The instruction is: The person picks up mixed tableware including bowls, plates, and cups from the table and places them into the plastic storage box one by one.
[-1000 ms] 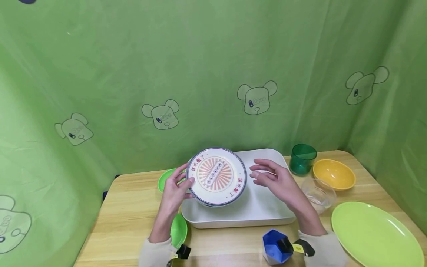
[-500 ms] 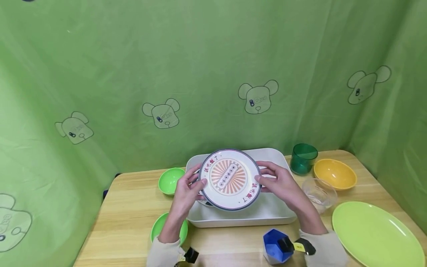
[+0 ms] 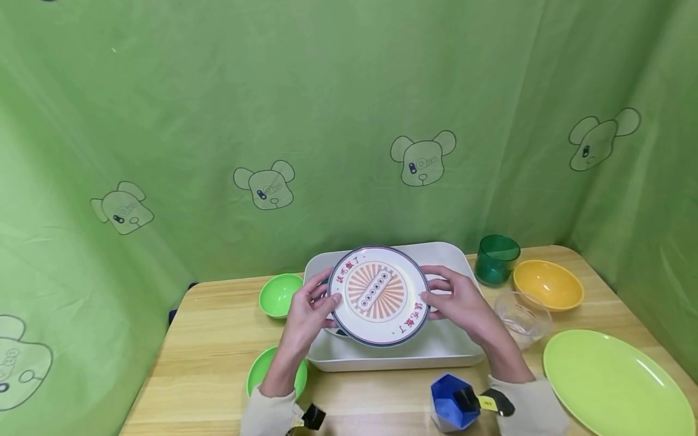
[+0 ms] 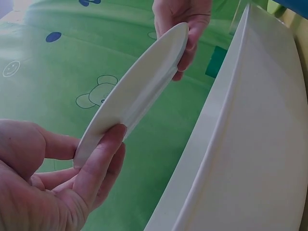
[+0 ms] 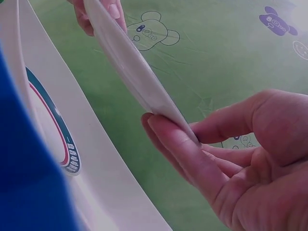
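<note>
A round white plate with a dark blue rim, an orange sunburst and red characters is held tilted over the white tray. My left hand pinches its left edge, thumb on the printed face and fingers behind. On the opposite edge my right hand grips it the same way. Both wrist views show the plate edge-on, its plain underside resting against the fingers. Inside the tray lies another plate with a teal and red rim, mostly hidden by the held one in the head view.
Two green bowls stand left of the tray. To its right are a green cup, an orange bowl, a clear bowl and a large lime plate. A blue faceted cup stands in front.
The plate has shifted right and slightly lower, and my left hand has moved right with it. My right hand, earlier apart from the plate, has taken hold of its right edge.
</note>
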The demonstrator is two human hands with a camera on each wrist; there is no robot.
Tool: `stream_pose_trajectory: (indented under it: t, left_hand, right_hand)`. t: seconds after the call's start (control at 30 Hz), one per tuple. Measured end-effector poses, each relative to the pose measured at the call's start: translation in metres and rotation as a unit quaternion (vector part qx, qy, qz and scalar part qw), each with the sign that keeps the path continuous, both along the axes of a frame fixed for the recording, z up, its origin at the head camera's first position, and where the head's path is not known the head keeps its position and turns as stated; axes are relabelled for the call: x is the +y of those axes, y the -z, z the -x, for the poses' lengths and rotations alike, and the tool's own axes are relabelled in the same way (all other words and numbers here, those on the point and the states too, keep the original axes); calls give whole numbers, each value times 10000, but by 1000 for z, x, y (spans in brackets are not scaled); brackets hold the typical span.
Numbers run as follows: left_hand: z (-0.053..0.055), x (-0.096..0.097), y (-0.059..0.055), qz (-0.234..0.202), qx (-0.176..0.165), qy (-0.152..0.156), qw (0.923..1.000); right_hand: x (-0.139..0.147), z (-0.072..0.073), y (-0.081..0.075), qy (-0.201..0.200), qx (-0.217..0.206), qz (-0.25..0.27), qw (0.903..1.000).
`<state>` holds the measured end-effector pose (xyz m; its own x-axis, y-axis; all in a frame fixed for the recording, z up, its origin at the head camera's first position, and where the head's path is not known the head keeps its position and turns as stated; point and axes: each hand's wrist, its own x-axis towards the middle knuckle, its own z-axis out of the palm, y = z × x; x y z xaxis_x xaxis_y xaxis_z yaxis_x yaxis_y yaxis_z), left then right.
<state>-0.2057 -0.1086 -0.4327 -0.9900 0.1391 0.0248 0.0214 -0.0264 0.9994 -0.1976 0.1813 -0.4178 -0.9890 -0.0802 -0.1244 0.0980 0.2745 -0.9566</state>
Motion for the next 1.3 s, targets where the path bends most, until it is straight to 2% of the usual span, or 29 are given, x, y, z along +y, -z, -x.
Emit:
stream_pose_trajectory:
  t: [0.2,0.37,0.67,0.77,0.97,1.1,1.3]
  left_hand:
    - [1,0,0,51,-28,75,10000]
    - [2,-3,-1,226,144,155,9995]
    - [5,-16,-1,318,451,-171,9983]
    - [6,-20,-2,312,514,-229,9979]
    - [9,-27,-3,643,614,-409,9952]
    - [9,-32,-3,748,684,-587,9931]
    - [9,-37,-5,777,762,-610,9922]
  right_hand:
    - [2,-1,1,89,-47,156,9998]
    - [5,-2,-1,114,-31,226,9997]
    - [5,-1,-4,-22,16,365,9993]
    - [6,4,-5,-88,40,330,9994]
    - [4,22,-6,-105,-156,168,9997]
    - [-2,34,-2,-312,-276,105,9991]
    - [-16,53,3,-497,-576,-24,9971]
